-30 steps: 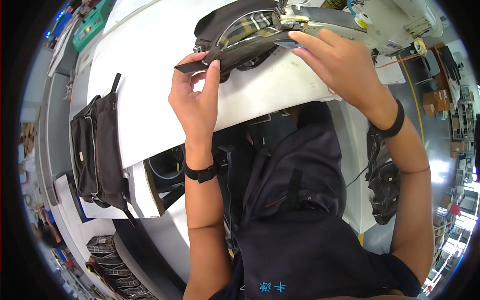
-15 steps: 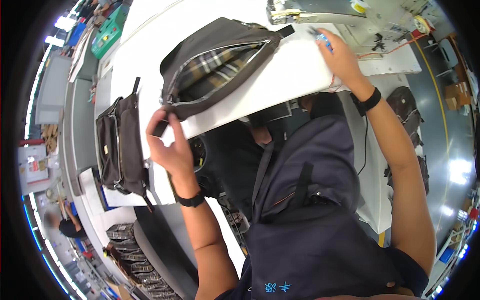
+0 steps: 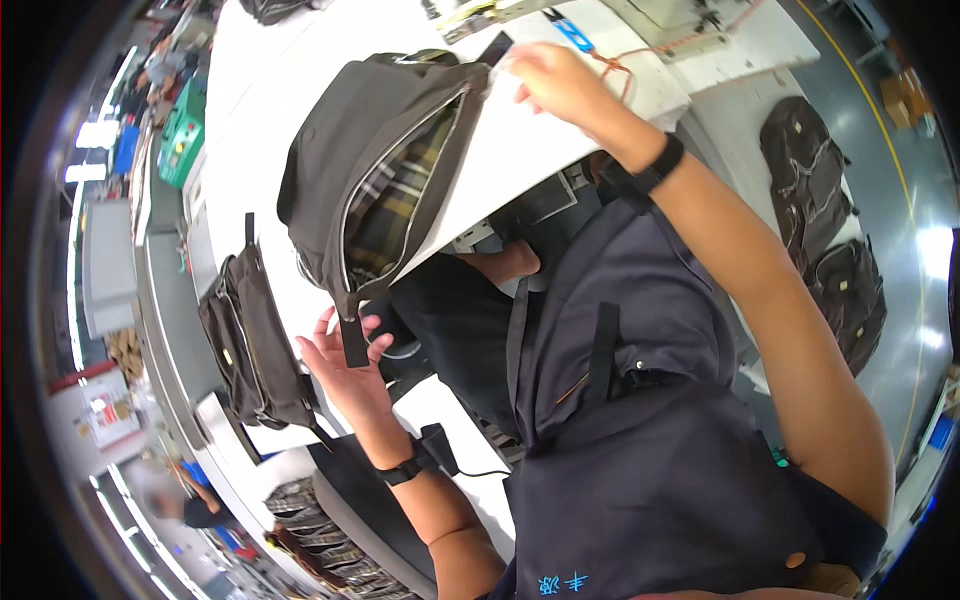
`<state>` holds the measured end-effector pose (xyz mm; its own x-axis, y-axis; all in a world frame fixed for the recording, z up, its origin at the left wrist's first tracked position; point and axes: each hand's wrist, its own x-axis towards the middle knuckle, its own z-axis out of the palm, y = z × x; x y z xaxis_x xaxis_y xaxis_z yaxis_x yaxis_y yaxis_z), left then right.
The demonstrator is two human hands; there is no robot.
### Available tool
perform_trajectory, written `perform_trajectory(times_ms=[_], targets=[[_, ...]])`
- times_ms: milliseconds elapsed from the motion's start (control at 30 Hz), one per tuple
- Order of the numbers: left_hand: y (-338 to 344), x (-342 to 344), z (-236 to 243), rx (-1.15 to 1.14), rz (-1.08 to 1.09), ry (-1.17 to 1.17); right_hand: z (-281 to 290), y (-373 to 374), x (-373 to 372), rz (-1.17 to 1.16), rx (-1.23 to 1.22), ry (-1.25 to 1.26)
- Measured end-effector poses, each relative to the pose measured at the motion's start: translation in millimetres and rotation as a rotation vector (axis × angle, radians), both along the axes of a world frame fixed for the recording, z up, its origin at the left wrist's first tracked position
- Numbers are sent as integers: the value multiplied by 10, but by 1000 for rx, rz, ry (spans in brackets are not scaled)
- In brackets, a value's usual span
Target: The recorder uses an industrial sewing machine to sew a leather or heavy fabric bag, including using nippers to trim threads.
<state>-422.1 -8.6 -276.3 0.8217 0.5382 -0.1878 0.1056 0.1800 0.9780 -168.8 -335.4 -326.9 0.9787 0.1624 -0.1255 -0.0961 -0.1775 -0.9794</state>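
Observation:
A dark grey-brown bag (image 3: pixel 340 150) lies on the white table, its zipped mouth gaping to show a plaid lining (image 3: pixel 400 200). From its near end a short black strap tab (image 3: pixel 354 342) hangs over my left hand (image 3: pixel 350 375). That hand is open, palm up, fingers spread around the tab without closing on it. By the tab at the bag's far end, my right hand (image 3: pixel 560 88) is open, its fingers loosely bent and apart with nothing seen in them. Blue thread snips (image 3: pixel 570 30) lie on the table beyond it.
A similar bag (image 3: pixel 255 340) lies at the left. More dark bags (image 3: pixel 805 180) sit low at the right. Several plaid-lined pieces (image 3: pixel 320 540) are stacked at the lower left. Machine parts stand on the table's far side, near an orange cord (image 3: pixel 625 70).
My right hand has let go of the snips, now on the table, and come to the bag's far end. My left hand has loosened from the near tab. The view has shifted.

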Motion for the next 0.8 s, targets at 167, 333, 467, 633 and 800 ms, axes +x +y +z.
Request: perform_trajectory(times_ms=[167, 333, 467, 633, 800], targets=[[185, 248, 66, -539, -423, 205, 93, 358, 93, -51, 502, 273], [262, 158, 92, -986, -494, 107, 39, 428, -25, -26, 527, 140], [372, -59, 154, -1061, -505, 46, -21, 373, -118, 2, 609, 71], [423, -272, 105, -820, -445, 230, -117, 477, -202, 5, 601, -67], [390, -248, 6, -744, -480, 198, -262, 636, -206, 37, 375, -168]])
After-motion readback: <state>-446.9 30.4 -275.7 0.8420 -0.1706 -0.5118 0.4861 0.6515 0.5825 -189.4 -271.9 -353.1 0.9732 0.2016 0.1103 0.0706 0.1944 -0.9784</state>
